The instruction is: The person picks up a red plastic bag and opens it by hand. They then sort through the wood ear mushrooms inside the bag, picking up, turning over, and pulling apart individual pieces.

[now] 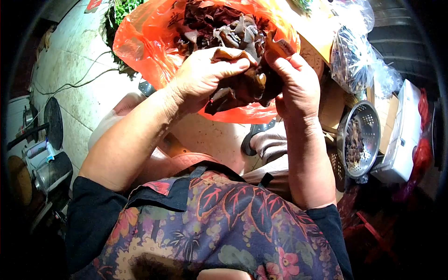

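Note:
My left hand (203,72) and my right hand (298,84) grip opposite sides of a dark brown, ruffled piece of wood ear mushroom (249,86). Thumbs lie on top, with the fingers curled in around its edges. Just beyond, an orange-red plastic bag (149,39) gapes wide, and more dark wood ear mushrooms (210,23) are heaped inside it. The held piece hangs over the bag's near side. Some fingertips are hidden behind the mushroom.
A metal colander (359,140) with brown skewer-like pieces stands at the right, beside a white foam box (401,135). Clear plastic bags (350,58) lie above it. Leafy greens (123,11) sit at the upper left; a cable (70,86) crosses the tiled floor.

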